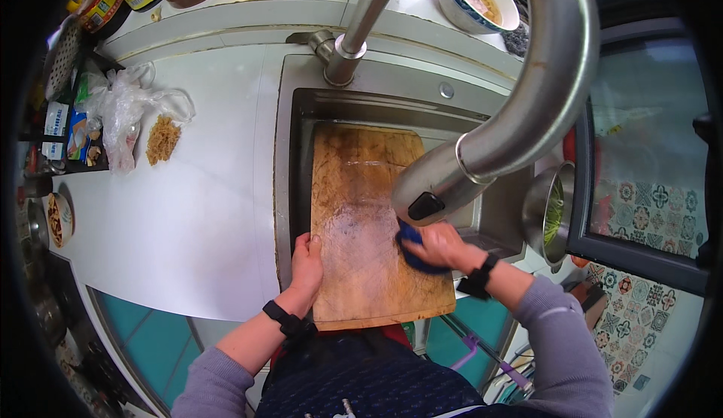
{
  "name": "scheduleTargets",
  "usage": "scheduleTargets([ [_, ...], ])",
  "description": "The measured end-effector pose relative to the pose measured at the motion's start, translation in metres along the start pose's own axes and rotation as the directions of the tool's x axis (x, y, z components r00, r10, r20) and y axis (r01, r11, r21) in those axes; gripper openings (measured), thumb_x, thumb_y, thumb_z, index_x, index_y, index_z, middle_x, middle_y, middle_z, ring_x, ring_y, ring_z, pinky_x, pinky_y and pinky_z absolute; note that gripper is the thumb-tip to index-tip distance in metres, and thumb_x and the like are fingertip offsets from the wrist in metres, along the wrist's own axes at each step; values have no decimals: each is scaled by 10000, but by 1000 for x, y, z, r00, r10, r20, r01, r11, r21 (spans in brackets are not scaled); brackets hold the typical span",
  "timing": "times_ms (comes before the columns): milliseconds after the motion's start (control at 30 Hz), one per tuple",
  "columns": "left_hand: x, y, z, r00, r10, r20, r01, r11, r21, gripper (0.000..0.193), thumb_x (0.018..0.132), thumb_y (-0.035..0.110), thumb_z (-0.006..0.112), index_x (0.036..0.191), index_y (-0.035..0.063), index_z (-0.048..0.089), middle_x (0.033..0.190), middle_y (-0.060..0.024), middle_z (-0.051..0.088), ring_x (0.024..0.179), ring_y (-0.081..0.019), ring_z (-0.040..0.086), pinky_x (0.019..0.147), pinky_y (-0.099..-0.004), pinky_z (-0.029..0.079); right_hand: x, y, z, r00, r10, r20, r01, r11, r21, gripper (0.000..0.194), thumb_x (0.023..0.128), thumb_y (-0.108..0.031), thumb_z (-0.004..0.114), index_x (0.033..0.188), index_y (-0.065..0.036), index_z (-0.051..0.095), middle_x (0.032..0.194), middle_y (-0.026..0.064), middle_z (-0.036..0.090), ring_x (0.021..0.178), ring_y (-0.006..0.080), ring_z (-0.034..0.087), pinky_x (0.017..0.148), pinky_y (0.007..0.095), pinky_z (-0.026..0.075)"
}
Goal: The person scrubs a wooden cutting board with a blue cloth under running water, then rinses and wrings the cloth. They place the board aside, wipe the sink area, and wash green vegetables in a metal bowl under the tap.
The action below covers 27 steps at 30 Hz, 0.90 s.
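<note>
A wet wooden cutting board (361, 248) lies tilted over the front rim of a steel sink (291, 73), its far end down inside the basin. My left hand (308, 262) grips the board's left edge, thumb on top. On the board's right side, my right hand (443, 245), slightly blurred, presses a dark blue cloth or scrubbing pad (415, 248) against the wood. Just above that hand hangs the spout head of a steel faucet (435, 192); no water is seen running from it. The underside of the board is hidden.
A brown scouring pad (164, 140) and crumpled plastic bags (125, 113) lie on the left counter (220, 192). A patterned bowl (477, 0) and several jars stand on the back ledge. Right of the sink is a steel bowl (534, 209) of green vegetables, beside a dark-framed window (582, 192).
</note>
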<state>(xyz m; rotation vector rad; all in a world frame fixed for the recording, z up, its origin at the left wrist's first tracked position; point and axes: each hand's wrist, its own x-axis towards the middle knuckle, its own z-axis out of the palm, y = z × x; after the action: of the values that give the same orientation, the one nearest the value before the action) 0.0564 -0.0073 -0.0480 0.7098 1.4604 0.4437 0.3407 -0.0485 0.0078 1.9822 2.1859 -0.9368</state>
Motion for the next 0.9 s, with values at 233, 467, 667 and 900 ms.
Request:
scheduleTargets([
  [233, -2, 2, -3, 996, 85, 1, -85, 990, 110, 387, 968, 286, 425, 1212, -13, 443, 1096, -104, 548, 1004, -160, 496, 912, -290, 388, 144, 100, 12, 943, 270, -197, -239, 957, 165, 408, 775, -435, 573, 951, -82, 679, 964, 187, 659, 895, 362, 632, 731, 430, 503],
  [467, -1, 2, -3, 997, 64, 38, -65, 997, 38, 417, 964, 271, 415, 1257, -26, 425, 1126, -171, 578, 1028, -248, 544, 897, -326, 409, -2, -77, 9, 979, -2, 204, -5, 999, 36, 494, 788, -408, 601, 1174, -135, 460, 880, 220, 607, 804, 400, 614, 700, 483, 506],
  [667, -2, 1, -3, 998, 41, 46, -39, 999, -31, 422, 962, 261, 420, 1273, -25, 421, 1150, -170, 568, 1051, -240, 536, 913, -327, 402, 107, -60, 31, 990, 135, -50, -132, 990, 49, 431, 842, -400, 552, 1112, -72, 479, 906, 253, 620, 858, 422, 598, 749, 484, 482],
  [900, -1, 0, -3, 999, 12, 46, -10, 999, -47, 428, 961, 248, 421, 1279, -39, 413, 1189, -165, 548, 1085, -230, 516, 937, -318, 385, 99, 40, -12, 952, 291, -98, -250, 919, 305, 570, 863, -457, 521, 1258, -52, 455, 1269, 215, 500, 1178, 336, 472, 982, 391, 373],
])
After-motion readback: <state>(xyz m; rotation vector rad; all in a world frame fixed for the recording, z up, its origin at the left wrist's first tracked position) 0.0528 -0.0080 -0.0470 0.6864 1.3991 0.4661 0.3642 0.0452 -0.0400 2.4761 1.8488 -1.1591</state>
